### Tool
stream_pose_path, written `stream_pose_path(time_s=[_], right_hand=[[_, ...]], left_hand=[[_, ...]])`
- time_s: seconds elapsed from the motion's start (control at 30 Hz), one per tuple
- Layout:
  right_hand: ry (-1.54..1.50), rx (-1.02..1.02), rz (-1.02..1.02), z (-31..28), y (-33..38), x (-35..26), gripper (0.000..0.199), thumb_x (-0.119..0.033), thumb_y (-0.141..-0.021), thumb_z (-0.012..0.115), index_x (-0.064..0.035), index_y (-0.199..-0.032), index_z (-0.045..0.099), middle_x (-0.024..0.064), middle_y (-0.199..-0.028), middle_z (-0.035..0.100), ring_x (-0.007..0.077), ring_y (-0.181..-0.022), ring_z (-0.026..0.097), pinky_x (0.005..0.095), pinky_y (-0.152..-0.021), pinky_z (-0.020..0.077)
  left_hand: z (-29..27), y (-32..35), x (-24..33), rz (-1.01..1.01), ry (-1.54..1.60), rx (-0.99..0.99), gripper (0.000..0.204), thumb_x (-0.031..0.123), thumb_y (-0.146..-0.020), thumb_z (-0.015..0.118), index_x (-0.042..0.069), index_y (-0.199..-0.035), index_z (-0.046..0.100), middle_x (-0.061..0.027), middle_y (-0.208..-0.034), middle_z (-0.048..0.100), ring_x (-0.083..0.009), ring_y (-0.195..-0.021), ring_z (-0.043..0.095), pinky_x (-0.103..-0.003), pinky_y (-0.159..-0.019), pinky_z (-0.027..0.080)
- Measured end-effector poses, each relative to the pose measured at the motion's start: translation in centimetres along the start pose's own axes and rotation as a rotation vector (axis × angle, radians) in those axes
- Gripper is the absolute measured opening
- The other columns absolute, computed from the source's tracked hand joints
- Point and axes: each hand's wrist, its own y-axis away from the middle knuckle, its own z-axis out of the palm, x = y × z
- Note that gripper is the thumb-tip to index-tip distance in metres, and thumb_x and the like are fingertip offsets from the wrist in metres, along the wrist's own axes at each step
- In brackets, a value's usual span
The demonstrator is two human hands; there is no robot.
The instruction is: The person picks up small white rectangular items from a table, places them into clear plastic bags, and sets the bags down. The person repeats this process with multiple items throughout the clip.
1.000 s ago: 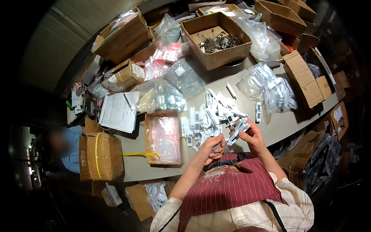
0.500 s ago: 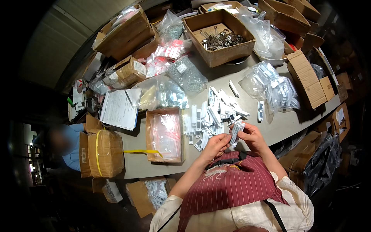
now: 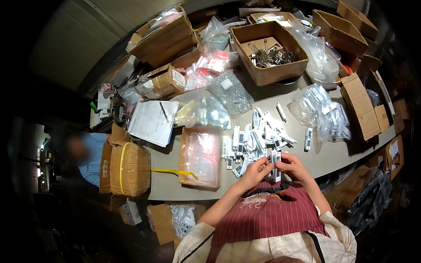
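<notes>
Both hands (image 3: 275,168) — table edge (image 3: 245,189)

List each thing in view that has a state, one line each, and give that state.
left hand: closed on the small packets, at the table edge.
right hand: closed on the same packets.
small packets: held upright between both hands.
loose packets: scattered flat on the table.
big cardboard box: open, metal parts inside.
strapped box: shut, yellow band around it.
flat box: open, plastic bags inside.
</notes>
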Motion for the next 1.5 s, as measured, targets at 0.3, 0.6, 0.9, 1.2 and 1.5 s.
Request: stream_pose_path(time_s=[0.3, 0.6, 0.9, 1.2, 1.5], right_hand=[[-0.294, -0.050, -0.094, 0.7, -0.2, 0.3, 0.038, -0.018, -0.091, 0.066, 0.0027, -0.122, 0.057, 0.0104, -0.111, 0.065, 0.0181, -0.100, 0.064, 0.0322, -0.089, 0.0512], [-0.286, 0.068, -0.060, 0.4, -1.3, 1.4, 0.027, -0.020, -0.095, 0.061, -0.0007, -0.114, 0.060, 0.0060, -0.101, 0.067, 0.0153, -0.092, 0.065, 0.0302, -0.079, 0.0537], [-0.294, 0.311, -0.245, -1.7, -1.3, 0.2, 0.021, -0.018, -0.094, 0.061, -0.0037, -0.110, 0.061, 0.0028, -0.099, 0.067, 0.0097, -0.087, 0.063, 0.0265, -0.075, 0.0503], [-0.294, 0.321, -0.209, -3.6, -1.1, 1.3, 0.020, -0.023, -0.094, 0.059, -0.0079, -0.107, 0.062, -0.0023, -0.088, 0.066, 0.0051, -0.071, 0.060, 0.0217, -0.055, 0.0458], [-0.262, 0.319, -0.236, -4.6, -1.1, 1.8, 0.029, -0.022, -0.094, 0.059, -0.0031, -0.115, 0.063, -0.0044, -0.082, 0.060, 0.0047, -0.072, 0.054, 0.0215, -0.064, 0.0452]], left_hand=[[1.3, -0.6, 1.5, 0.037, 0.354, 0.017, 0.018, 0.018, -0.096, 0.062, 0.004, -0.085, 0.058, 0.0037, -0.070, 0.052, -0.0044, -0.064, 0.047, -0.021, -0.058, 0.036], [0.9, 0.9, 2.2, 0.182, 0.081, 0.189, 0.015, 0.007, -0.090, 0.065, 0.002, -0.078, 0.059, 0.0065, -0.064, 0.050, 0.0000, -0.058, 0.040, -0.020, -0.050, 0.031], [-15.7, -1.5, 14.7, 0.618, 0.500, 0.973, 0.020, 0.017, -0.091, 0.058, 0.013, -0.073, 0.050, 0.0040, -0.064, 0.044, -0.0036, -0.050, 0.033, -0.021, -0.042, 0.022], [-31.7, -7.4, 10.9, 0.301, 0.633, 0.841, 0.019, 0.021, -0.087, 0.062, 0.016, -0.072, 0.053, 0.0018, -0.062, 0.052, -0.0114, -0.050, 0.046, -0.027, -0.048, 0.038], [-27.5, -5.2, 12.3, 0.507, 0.808, 0.409, 0.042, 0.043, -0.095, 0.052, 0.006, -0.076, 0.055, -0.0059, -0.078, 0.057, -0.0189, -0.080, 0.053, -0.034, -0.078, 0.041]])
